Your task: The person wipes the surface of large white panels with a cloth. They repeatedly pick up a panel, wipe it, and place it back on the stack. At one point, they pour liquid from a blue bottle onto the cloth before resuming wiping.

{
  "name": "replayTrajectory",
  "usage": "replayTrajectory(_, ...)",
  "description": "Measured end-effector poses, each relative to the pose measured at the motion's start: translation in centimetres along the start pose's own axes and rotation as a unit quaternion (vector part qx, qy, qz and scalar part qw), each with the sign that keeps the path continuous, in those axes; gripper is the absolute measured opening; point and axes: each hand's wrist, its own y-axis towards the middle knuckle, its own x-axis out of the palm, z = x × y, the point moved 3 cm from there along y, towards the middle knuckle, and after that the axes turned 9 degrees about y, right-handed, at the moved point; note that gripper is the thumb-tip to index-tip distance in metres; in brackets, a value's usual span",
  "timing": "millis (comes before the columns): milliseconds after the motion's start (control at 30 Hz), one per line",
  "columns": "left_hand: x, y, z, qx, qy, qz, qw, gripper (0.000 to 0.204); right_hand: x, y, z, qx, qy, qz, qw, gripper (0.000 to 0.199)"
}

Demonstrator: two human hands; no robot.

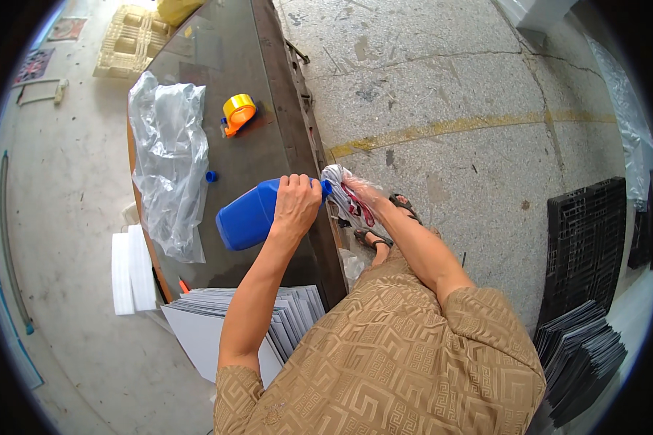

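My left hand [297, 201] is wrapped around the handle area of a blue plastic jug [247, 217]. The jug lies tilted over the dark table, its mouth toward the table's right edge. Against that mouth, just past the edge, my right hand [364, 191] grips a bunched cloth [343, 190], whitish with red and dark patches. The cloth partly covers the fingers and the jug's opening, so I cannot see whether liquid comes out. A small blue cap [211, 176] rests on the table left of the jug.
On the table [261, 159] lie a crumpled clear plastic sheet [168, 174] and an orange tape dispenser [239, 114]. Grey sheets [297, 312] are stacked by my left forearm. White foam [133, 270] stands beyond the left edge. A black pallet [584, 243] is at right.
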Motion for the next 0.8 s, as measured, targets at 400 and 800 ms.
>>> replayTrajectory(400, 1.1, 0.6, 0.5, 0.026, -0.019, -0.023, 0.999, 0.008, -0.7, -0.3, 0.4, -0.009, 0.030, 0.028, 0.999, 0.043)
replayTrajectory(800, 2.0, 0.5, 0.8, 0.025, -0.037, -0.057, 0.997, 0.016, -1.4, -0.2, 1.1, -0.001, 0.106, -0.018, 0.994, 0.043)
